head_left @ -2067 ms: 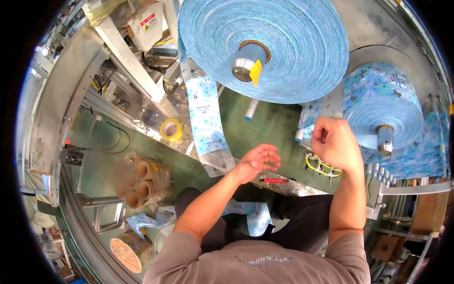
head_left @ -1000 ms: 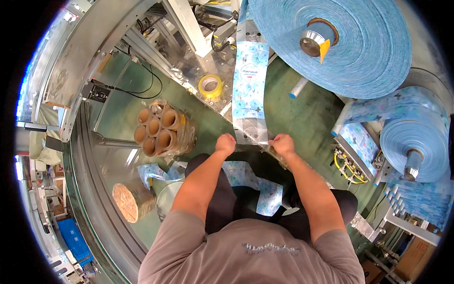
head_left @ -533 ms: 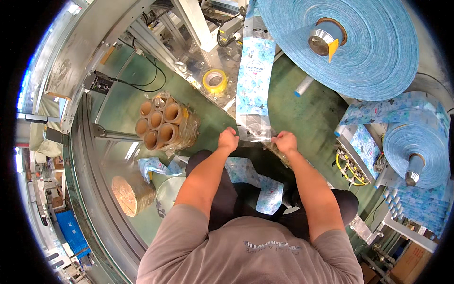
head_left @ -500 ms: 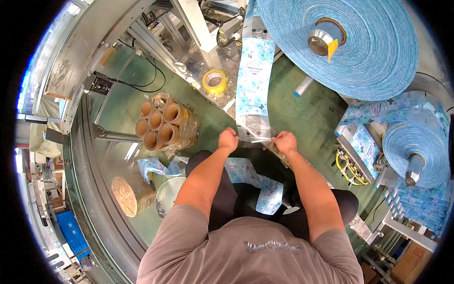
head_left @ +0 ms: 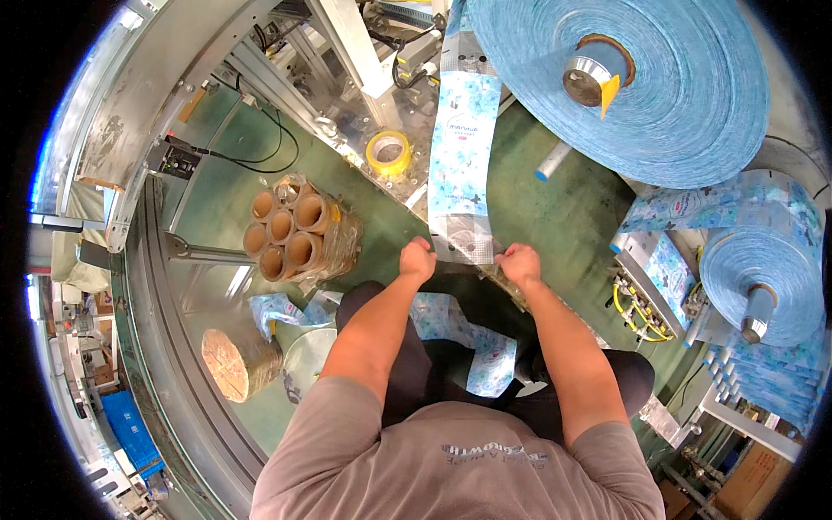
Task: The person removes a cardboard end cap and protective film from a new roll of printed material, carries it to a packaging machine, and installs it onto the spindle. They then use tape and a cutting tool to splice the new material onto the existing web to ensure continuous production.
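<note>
A strip of blue-and-white printed film (head_left: 464,143) hangs down from beside a large film roll (head_left: 693,95). Its lower end, a clear band with a fine grid, is stretched between my hands. My left hand (head_left: 418,260) is closed on the left corner of that end. At the right corner, my right hand (head_left: 520,262) pinches the film between thumb and fingers. Below my forearms, a loose length of the same printed film (head_left: 494,355) lies crumpled between and around my legs.
A roll of yellow tape (head_left: 387,153) lies on the metal machine plate (head_left: 407,186). To the left stand wrapped cardboard tubes (head_left: 303,247) and a wrapped round bundle (head_left: 238,364) on the green floor. A smaller film roll (head_left: 737,286) is mounted at the right, above several rollers.
Both hands still hold the film's end. The strip has shifted slightly left, and its lower end looks flatter and more evenly stretched.
</note>
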Available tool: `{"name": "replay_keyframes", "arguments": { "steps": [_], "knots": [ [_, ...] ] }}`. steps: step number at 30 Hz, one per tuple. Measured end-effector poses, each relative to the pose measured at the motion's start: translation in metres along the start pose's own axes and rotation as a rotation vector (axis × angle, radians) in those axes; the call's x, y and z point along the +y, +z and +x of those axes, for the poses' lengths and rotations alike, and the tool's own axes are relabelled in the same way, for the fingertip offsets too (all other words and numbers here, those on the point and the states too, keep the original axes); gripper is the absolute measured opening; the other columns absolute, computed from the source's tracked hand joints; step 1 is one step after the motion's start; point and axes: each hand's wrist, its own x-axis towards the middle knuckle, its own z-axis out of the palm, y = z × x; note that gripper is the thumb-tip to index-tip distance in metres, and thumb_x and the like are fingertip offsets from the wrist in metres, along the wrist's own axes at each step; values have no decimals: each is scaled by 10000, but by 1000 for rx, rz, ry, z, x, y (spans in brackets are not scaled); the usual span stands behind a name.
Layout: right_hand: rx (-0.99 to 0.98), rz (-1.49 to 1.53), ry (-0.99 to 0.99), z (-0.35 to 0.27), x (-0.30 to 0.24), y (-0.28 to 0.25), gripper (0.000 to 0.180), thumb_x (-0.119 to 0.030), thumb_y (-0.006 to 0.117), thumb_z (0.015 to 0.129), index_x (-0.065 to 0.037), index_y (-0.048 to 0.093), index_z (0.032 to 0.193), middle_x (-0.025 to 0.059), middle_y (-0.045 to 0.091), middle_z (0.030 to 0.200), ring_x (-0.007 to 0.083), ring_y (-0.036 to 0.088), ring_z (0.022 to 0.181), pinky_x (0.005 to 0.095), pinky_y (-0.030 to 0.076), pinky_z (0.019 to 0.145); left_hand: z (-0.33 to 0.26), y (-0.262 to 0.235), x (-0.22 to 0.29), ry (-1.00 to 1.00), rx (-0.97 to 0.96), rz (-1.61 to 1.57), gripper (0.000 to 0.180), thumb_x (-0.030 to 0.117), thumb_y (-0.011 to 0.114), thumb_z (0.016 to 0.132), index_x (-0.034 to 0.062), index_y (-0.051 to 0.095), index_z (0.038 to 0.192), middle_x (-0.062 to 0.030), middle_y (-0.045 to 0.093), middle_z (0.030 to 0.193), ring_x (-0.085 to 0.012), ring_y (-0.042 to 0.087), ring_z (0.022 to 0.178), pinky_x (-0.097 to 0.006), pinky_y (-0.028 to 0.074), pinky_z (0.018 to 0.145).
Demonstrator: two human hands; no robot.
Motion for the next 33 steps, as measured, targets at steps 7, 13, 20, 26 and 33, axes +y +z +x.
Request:
{"name": "replay_keyframes", "arguments": {
  "steps": [7,13,20,26,33],
  "knots": [
    [29,-97,-96,1,-5,3,225,-261,729,764,-53,759,845,208,751,943,382,725,941,463,573,888,4,19,-12,3,66,22,334,158,865,778,32,644,994,-168,730,930,-350,712,904,-442,558,817],
    [-54,-37,9,32,26,-37,305,-348,781,733,-65,766,845,178,754,991,360,716,932,417,571,892,-13,14,27,-44,-125,-90,460,203,872,766,9,617,1096,-205,720,1066,-363,692,1046,-440,539,910],
    [-88,-182,-92,37,30,-60,425,-460,807,724,-66,772,879,169,757,994,326,722,941,412,566,896,-35,31,49,-189,-91,-274,781,363,946,672,-59,527,1178,-266,650,1262,-399,644,1168,-424,519,984],
    [-166,-166,-57,33,15,-64,495,-514,863,696,-68,771,892,152,764,1016,326,723,955,419,565,893,-41,19,70,-191,-46,-132,982,438,972,622,-68,443,1276,-282,662,1237,-401,646,1177,-442,517,995],
    [-210,-199,9,20,1,-66,541,-514,819,767,-51,776,1043,170,743,1131,345,699,1079,450,554,940,-39,23,60,-141,30,-110,990,460,967,623,-60,442,1282,-265,673,1208,-412,647,1166,-454,517,997]
  ]
}}
